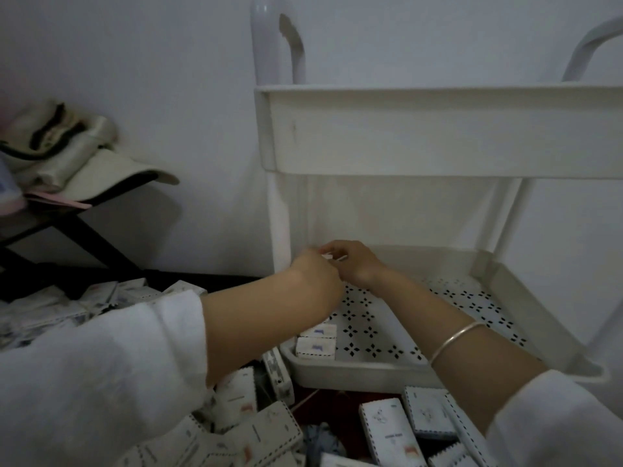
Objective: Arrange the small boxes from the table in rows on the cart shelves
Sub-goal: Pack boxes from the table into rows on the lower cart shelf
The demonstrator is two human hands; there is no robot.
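I see left hand (315,269), right hand (352,261) pinching box (332,256) at shelf (354,370) far-left corner; should seat square, aligned with near-left boxes (317,342).

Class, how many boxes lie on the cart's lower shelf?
2, in the front-left corner: the nearer box and the farther box behind it. The left forearm may hide more. Fingers hold a third box.

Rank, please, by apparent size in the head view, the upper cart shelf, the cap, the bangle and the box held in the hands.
1. upper cart shelf
2. cap
3. bangle
4. held box; it is mostly hidden, so its place against the bangle is unsure.
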